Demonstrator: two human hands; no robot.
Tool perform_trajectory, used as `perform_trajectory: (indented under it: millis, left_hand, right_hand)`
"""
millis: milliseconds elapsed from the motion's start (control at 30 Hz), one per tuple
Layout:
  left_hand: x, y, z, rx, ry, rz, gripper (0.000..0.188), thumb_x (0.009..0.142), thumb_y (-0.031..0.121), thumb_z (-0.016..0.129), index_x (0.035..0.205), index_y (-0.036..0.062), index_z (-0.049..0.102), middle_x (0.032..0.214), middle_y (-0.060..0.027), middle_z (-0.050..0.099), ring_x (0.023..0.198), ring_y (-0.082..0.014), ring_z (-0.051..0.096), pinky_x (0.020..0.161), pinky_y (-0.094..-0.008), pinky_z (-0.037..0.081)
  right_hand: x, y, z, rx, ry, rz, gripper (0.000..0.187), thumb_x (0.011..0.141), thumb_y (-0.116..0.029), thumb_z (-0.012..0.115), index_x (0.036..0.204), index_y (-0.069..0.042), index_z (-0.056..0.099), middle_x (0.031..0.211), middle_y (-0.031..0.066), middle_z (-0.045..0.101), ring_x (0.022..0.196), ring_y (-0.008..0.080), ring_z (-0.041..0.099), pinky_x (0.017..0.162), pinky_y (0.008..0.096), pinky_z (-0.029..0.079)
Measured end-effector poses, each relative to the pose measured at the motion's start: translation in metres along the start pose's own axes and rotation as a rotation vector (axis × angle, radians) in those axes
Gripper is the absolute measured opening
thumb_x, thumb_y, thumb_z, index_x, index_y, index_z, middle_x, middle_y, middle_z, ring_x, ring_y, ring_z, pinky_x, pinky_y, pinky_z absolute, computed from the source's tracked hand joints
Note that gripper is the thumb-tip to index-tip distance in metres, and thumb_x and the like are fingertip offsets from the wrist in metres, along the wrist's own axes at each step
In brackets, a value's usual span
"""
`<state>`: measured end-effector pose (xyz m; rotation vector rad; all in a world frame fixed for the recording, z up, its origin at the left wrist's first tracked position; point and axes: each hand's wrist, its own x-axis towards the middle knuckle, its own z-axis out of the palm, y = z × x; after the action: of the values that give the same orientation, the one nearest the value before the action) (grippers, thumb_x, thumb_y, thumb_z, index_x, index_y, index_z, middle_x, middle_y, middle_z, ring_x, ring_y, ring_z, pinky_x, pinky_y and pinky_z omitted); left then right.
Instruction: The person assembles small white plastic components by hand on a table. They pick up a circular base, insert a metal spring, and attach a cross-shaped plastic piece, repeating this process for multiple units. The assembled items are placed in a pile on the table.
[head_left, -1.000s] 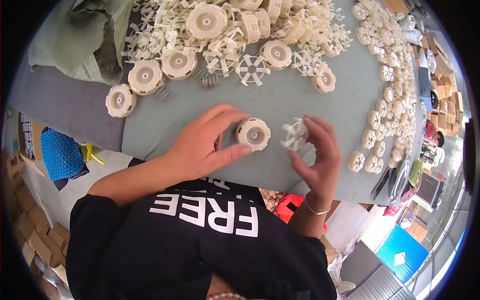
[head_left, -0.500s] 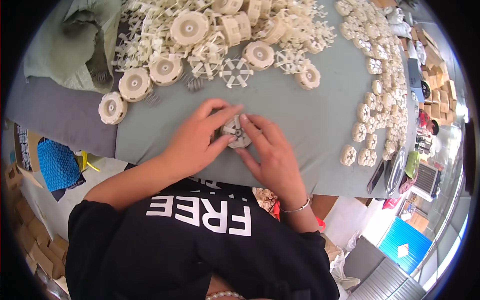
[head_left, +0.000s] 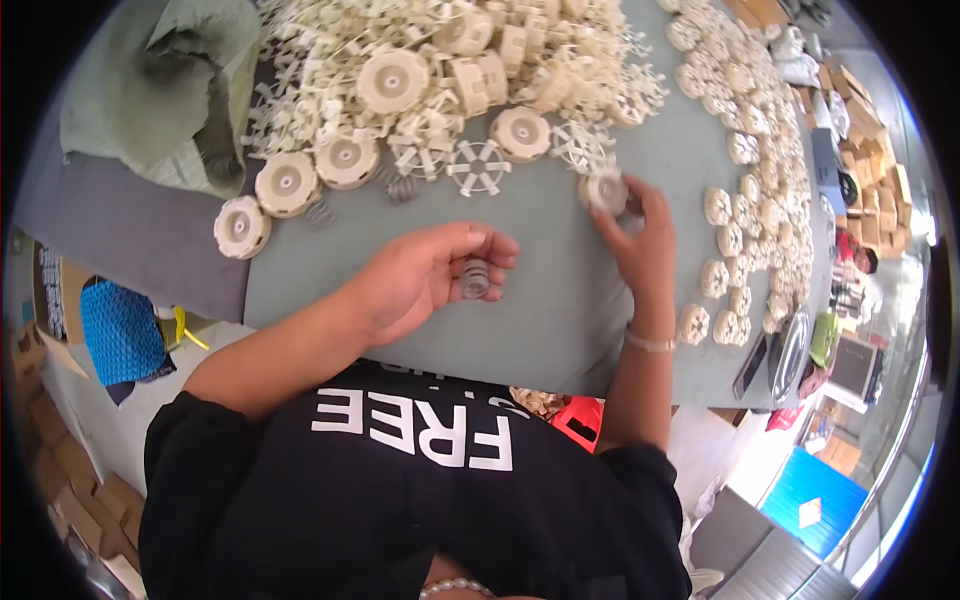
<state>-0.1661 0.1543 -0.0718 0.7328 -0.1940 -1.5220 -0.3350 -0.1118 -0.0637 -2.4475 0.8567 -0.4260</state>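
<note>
My left hand (head_left: 425, 280) is turned palm up over the near part of the table, its fingers curled around a metal coil spring (head_left: 475, 280). Farther right, my right hand (head_left: 642, 225) grips a small round cream plastic housing (head_left: 606, 190) by its edge; both are a little blurred. Just beyond that hand lies a cream spoked plastic piece (head_left: 582, 147). Another spoked ring (head_left: 478, 168) lies flat at the front of the heap, beside a larger round housing (head_left: 521, 133). Two more springs (head_left: 400, 187) rest on the cloth left of the ring.
A large heap of cream spoked pieces (head_left: 340, 80) and housings covers the far side. Rows of small round cream parts (head_left: 745, 240) line the right side. A phone (head_left: 750, 365) and a shiny oval dish (head_left: 790, 355) sit at the right edge. A pale sack (head_left: 150, 110) lies far left.
My hands have come apart from the spoked part they held together. The right hand has moved right and away onto a small housing; the left hand now shows a spring.
</note>
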Motion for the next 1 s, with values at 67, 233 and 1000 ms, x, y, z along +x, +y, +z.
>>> perform_trajectory:
  millis: [67, 233, 1000]
  left_hand:
    - [-0.003, -0.005, -0.002, -0.065, -0.002, 0.022, 0.044, 0.114, 0.029, 0.045, 0.136, -0.0045, 0.063, 0.13, -0.0098, 0.065, 0.115, -0.0187, 0.062, 0.106, -0.038, 0.051]
    - [-0.004, -0.015, 0.003, -0.074, 0.042, -0.002, 0.049, 0.118, 0.034, 0.04, 0.143, -0.0024, 0.06, 0.137, -0.0091, 0.064, 0.123, -0.0181, 0.058, 0.11, -0.0382, 0.048]
    - [-0.019, 0.002, 0.012, 0.272, 0.125, -0.201, 0.031, 0.102, 0.009, 0.075, 0.131, -0.0017, 0.072, 0.114, -0.0121, 0.075, 0.1, -0.0147, 0.074, 0.082, -0.0298, 0.064]
  right_hand:
    - [-0.041, -0.02, -0.005, 0.064, -0.13, -0.033, 0.064, 0.079, -0.018, 0.091, 0.138, -0.005, 0.067, 0.124, 0.0139, 0.07, 0.114, 0.0317, 0.066, 0.096, 0.0419, 0.056]
    - [-0.09, -0.076, 0.023, 0.238, 0.058, -0.287, 0.065, 0.072, -0.018, 0.095, 0.132, -0.009, 0.073, 0.126, 0.0106, 0.071, 0.115, 0.0299, 0.066, 0.094, 0.0417, 0.055]
    - [-0.11, -0.089, 0.026, 0.362, 0.121, -0.499, 0.032, 0.077, 0.004, 0.091, 0.106, 0.0, 0.079, 0.108, 0.0168, 0.08, 0.1, 0.0284, 0.078, 0.089, 0.0364, 0.062]
